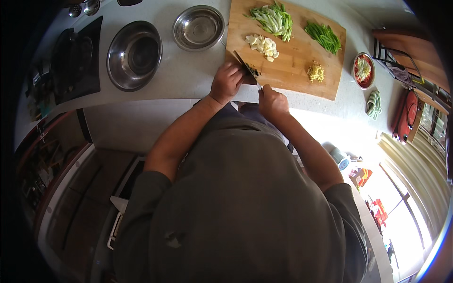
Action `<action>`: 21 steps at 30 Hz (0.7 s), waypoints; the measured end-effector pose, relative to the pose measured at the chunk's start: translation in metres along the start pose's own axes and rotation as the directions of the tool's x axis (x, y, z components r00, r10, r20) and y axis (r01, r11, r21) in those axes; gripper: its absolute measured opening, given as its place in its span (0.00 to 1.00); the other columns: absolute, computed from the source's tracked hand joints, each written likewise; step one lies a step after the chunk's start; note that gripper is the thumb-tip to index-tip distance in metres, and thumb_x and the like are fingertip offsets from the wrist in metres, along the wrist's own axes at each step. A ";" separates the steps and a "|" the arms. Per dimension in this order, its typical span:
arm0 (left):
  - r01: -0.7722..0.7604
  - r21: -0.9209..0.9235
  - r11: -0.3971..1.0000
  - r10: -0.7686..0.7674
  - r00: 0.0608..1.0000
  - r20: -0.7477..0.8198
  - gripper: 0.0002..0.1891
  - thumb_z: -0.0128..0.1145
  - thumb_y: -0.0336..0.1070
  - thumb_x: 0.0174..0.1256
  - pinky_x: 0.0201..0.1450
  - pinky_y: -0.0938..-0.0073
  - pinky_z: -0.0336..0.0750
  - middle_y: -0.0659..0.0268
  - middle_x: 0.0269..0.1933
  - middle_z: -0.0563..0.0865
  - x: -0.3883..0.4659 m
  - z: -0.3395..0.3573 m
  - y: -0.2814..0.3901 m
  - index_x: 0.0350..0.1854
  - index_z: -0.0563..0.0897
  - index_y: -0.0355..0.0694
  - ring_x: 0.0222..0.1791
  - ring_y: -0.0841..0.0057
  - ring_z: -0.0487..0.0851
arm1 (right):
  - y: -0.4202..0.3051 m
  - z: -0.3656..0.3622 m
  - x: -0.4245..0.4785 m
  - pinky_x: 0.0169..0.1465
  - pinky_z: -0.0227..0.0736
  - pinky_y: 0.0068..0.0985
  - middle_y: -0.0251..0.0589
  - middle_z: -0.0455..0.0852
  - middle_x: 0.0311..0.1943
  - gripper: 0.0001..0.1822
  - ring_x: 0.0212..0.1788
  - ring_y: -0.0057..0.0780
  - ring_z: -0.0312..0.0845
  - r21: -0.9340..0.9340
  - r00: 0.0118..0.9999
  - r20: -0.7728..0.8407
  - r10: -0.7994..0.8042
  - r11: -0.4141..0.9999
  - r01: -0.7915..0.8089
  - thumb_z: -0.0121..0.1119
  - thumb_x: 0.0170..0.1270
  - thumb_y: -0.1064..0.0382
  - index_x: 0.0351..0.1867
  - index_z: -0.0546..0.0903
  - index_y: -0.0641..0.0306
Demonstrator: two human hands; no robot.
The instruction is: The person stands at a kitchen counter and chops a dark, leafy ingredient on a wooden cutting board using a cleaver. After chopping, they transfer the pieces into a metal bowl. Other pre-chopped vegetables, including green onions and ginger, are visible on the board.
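My right hand (273, 102) is closed around the handle of a knife (247, 68) at the front left part of a wooden cutting board (290, 72). The blade slants up and left from the fist. Against its left side rest the curled fingers of my left hand (226, 82); whether they pinch a piece of food is hidden. Small dark green chopped bits (254, 71) lie along the blade's right side. Behind them is a heap of sliced garlic (263, 46). Minced yellowish food (316, 72), perhaps ginger, sits at the board's right.
Cut scallions (272, 21) and green strips (324, 37) lie along the board's far side. Two steel bowls (134, 56) (198, 28) stand left, before a black cooktop (76, 60). To the right are a bowl of shredded food (363, 70) and a striped cloth (374, 104).
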State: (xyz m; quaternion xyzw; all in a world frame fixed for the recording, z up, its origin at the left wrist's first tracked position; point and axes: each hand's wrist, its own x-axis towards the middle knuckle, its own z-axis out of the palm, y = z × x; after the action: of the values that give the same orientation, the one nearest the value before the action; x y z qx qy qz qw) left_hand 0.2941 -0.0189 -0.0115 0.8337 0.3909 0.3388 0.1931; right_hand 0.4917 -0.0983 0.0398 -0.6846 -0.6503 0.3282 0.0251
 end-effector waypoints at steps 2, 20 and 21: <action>0.015 0.002 1.000 -0.015 1.000 -0.010 0.11 0.69 0.26 0.54 0.52 0.57 0.81 0.59 0.45 0.88 -0.004 0.001 0.001 0.41 0.88 0.38 0.49 0.57 0.85 | 0.000 -0.003 -0.005 0.42 0.81 0.55 0.60 0.89 0.28 0.11 0.33 0.63 0.88 0.038 1.000 -0.020 -0.022 0.999 0.022 0.55 0.76 0.58 0.41 0.76 0.64; -0.026 0.003 1.000 0.026 0.998 -0.049 0.09 0.69 0.26 0.56 0.51 0.59 0.82 0.57 0.45 0.88 0.002 -0.002 0.005 0.40 0.88 0.37 0.47 0.56 0.85 | 0.002 -0.002 0.001 0.42 0.82 0.54 0.61 0.89 0.28 0.11 0.34 0.62 0.88 -0.012 0.999 0.018 -0.029 0.999 0.030 0.54 0.76 0.58 0.42 0.75 0.65; -0.001 0.000 1.000 0.001 0.999 -0.053 0.09 0.69 0.26 0.55 0.50 0.58 0.82 0.58 0.45 0.88 0.000 -0.001 0.005 0.40 0.87 0.37 0.46 0.56 0.85 | 0.002 -0.003 0.001 0.41 0.82 0.55 0.60 0.89 0.28 0.11 0.33 0.62 0.88 0.009 0.998 -0.013 -0.056 0.998 0.056 0.55 0.76 0.58 0.41 0.75 0.65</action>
State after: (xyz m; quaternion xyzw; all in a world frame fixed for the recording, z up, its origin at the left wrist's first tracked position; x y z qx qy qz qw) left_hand 0.2958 -0.0222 -0.0080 0.8246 0.3957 0.3610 0.1824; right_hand 0.4951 -0.0965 0.0405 -0.6680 -0.6676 0.3260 0.0418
